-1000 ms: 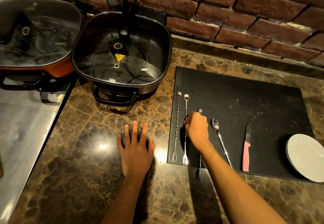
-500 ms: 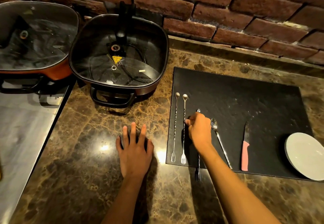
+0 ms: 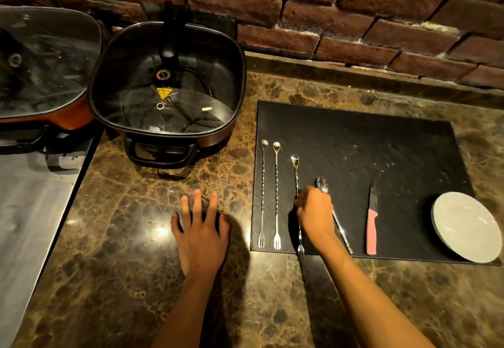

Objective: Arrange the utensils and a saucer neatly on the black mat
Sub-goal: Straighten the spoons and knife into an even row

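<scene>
A black mat (image 3: pixel 381 151) lies on the marble counter at the right. Two long twisted spoon-forks (image 3: pixel 262 192) (image 3: pixel 276 195) lie side by side along its left edge. My right hand (image 3: pixel 315 215) is closed around a third long twisted spoon-fork (image 3: pixel 296 173), whose fork end sticks out past the mat's front edge. A table spoon (image 3: pixel 321 184) lies slanted just right of that hand, partly hidden by it. A pink-handled knife (image 3: pixel 371 225) lies further right. A white saucer (image 3: pixel 466 226) overhangs the mat's right front corner. My left hand (image 3: pixel 200 227) rests flat on the counter.
A black square electric pan with a glass lid (image 3: pixel 167 83) stands at the back, left of the mat. An orange pan with a lid (image 3: pixel 46 67) sits beside it. A steel surface (image 3: pixel 30 211) runs along the left. A brick wall (image 3: pixel 327 7) closes the back.
My right hand has slid the third spoon-fork away from me up the mat, so more of its spoon end shows beyond my fingers. The left hand has stayed flat.
</scene>
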